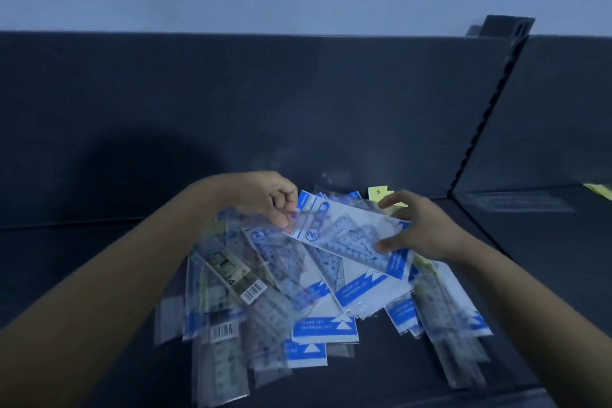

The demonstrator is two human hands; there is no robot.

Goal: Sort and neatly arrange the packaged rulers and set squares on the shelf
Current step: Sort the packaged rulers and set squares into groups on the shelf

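I read this as barely started: on the dark grey metal shelf (99, 258) nothing is in rows yet. The heap of clear-and-blue plastic ruler and set-square packets (265, 291) lies fanned and overlapping mid-shelf, narrow ruler packs mostly left and right, wide ones in the middle. One blue-and-white set-square packet (347, 235) is held over the heap's far side. My left hand (268, 199) is curled, pinching its left corner. My right hand (420, 228) is spread wide, thumb and fingers clasping its right end.
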